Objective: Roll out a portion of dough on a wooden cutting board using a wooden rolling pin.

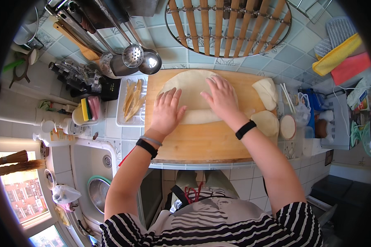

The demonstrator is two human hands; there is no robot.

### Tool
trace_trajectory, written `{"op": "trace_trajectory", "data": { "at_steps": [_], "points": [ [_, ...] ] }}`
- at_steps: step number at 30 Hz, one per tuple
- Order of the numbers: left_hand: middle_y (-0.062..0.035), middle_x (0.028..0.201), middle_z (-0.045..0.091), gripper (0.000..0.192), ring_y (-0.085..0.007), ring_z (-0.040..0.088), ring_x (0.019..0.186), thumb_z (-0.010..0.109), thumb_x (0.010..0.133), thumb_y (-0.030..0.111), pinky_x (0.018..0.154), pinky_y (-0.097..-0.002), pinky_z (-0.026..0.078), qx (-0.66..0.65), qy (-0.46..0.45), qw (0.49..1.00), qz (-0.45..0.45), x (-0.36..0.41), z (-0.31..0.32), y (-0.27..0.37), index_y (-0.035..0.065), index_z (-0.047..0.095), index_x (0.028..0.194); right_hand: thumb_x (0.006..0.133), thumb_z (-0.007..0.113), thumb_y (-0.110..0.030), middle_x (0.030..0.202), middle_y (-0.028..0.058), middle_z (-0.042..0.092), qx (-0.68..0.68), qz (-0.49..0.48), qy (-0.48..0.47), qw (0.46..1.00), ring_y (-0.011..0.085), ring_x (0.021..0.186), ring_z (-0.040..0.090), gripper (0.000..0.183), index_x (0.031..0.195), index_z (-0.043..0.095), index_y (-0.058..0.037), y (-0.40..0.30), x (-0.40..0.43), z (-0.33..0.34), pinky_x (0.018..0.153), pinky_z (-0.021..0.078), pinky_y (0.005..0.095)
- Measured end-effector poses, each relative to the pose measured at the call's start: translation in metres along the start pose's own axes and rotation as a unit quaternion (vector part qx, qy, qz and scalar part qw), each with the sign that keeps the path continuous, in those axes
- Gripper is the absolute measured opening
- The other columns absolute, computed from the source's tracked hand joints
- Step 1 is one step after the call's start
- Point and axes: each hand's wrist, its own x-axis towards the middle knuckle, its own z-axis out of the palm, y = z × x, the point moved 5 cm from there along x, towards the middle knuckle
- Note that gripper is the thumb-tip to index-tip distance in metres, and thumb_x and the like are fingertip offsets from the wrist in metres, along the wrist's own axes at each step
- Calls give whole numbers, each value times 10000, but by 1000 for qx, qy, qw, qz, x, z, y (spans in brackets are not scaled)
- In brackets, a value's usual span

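Observation:
A wide, thin sheet of dough (190, 88) lies on the wooden board (201, 142). Its near edge is turned over into a thick roll (199, 117); whether a rolling pin is inside cannot be seen. My left hand (168, 108) rests palm down over the left end of the roll, fingers pointing away from me and the thumb out to the side. Over the right part of the sheet is my right hand (221, 98), fingers spread and the heel near the roll's right end. Neither hand grips anything. Two more dough pieces, one folded (266, 92) and one rounded (266, 123), lie at the board's right edge.
Left of the board stands a white tray (131, 122) with yellowish strips (133, 98). A sink (89, 157) holding a metal bowl (99, 191) is at lower left. Ladles (151, 61) hang behind. A small bowl of white powder (287, 127) and chopsticks (287, 97) sit to the right.

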Motion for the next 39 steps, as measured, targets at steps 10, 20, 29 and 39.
{"op": "trace_trajectory", "data": {
  "at_steps": [10, 20, 29, 39],
  "points": [
    [-189, 1463, 501, 584, -362, 455, 1384, 662, 928, 264, 1162, -483, 353, -53, -107, 993, 3, -121, -8, 60, 31, 492, 1436, 935, 630, -406, 1551, 188, 406, 44, -58, -182, 981, 363, 1444, 360, 644, 1447, 481, -44, -52, -157, -16, 1199, 240, 524],
    [-96, 1144, 594, 437, -309, 577, 1067, 709, 852, 183, 956, -450, 451, -27, -46, 998, -39, -152, -8, 86, 55, 592, 1253, 941, 639, -149, 1264, 180, 592, 150, 59, 11, 987, 381, 1135, 566, 292, 1206, 613, -30, -30, -179, -45, 987, 440, 482],
    [-142, 1104, 599, 437, -354, 578, 1032, 719, 819, 73, 922, -467, 456, -132, 3, 991, -35, -178, -21, 88, 46, 561, 1226, 960, 691, -278, 1023, 77, 666, 422, 519, 9, 743, 180, 918, 634, 317, 1104, 644, 1, 87, -105, 22, 808, 517, 329],
    [-224, 1133, 559, 361, -435, 555, 1033, 668, 889, 51, 907, -477, 473, -220, 40, 942, -250, -152, -8, 34, -7, 530, 1217, 952, 706, -249, 984, 101, 705, 488, 515, -108, 696, 191, 885, 665, 288, 998, 674, 33, 83, -77, 45, 745, 538, 373]
  ]
}}
